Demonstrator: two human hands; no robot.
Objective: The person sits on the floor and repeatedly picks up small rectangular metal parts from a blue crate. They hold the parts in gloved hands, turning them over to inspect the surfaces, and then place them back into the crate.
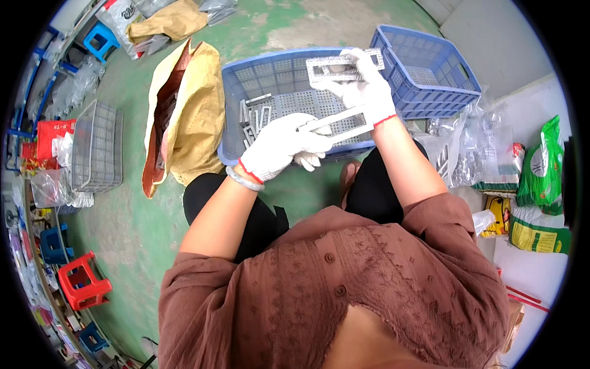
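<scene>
Holding near frame over basket rim, clamped at left end by left hand | gripping far frame beyond, clamped in right hand | likely light, stiff, slightly slick; best taken by ends or long sides | seeing loose frames inside, left | flanked by sack left, crate right

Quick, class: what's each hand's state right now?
Left hand: closed, holding the nearer rectangular metal frame.
Right hand: closed, holding the farther rectangular metal frame.
</scene>
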